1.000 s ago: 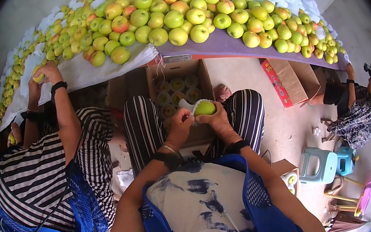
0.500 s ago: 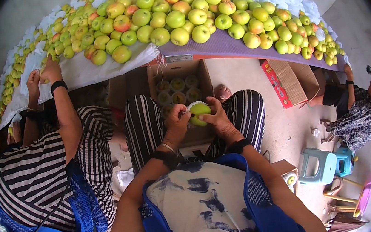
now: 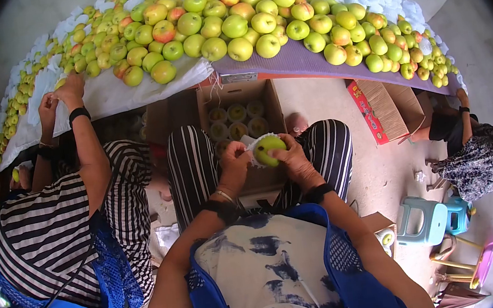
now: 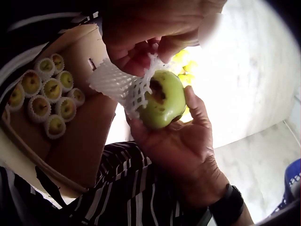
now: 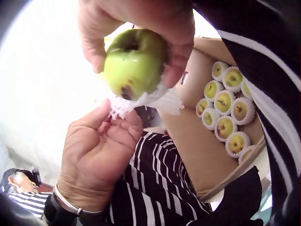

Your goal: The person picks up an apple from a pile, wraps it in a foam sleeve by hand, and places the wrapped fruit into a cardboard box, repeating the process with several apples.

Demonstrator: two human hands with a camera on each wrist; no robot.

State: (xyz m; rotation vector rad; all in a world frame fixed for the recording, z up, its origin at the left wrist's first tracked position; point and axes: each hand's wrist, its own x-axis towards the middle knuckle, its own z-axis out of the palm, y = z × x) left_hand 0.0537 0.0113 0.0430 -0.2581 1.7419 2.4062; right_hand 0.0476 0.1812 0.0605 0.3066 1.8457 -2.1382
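A green apple [image 3: 270, 150] with a dark brown blemish is held over the lap by my right hand [image 3: 298, 163], fingers and thumb around it. In the left wrist view the blemish on the apple [image 4: 165, 101] faces that camera. White foam netting [image 4: 123, 88] covers one side of the fruit; my left hand [image 3: 234, 169] pinches its edge between thumb and fingers. From the right wrist view, the left hand [image 5: 101, 153] grips the net [image 5: 160, 96] just below the apple [image 5: 134, 63].
Beyond the knees, a cardboard box [image 3: 270, 98] holds several net-wrapped apples [image 3: 236, 113]. Loose apples [image 3: 240, 49] cover the purple-topped table [image 3: 309, 63]. Someone in stripes [image 3: 49, 252] sits at the left; another person [image 3: 480, 153] is far right, near stools [image 3: 421, 222].
The apple has turned so that its dark blemish shows, and the netting now lies to its left side. At the left, the neighbouring person's hands have shifted slightly.
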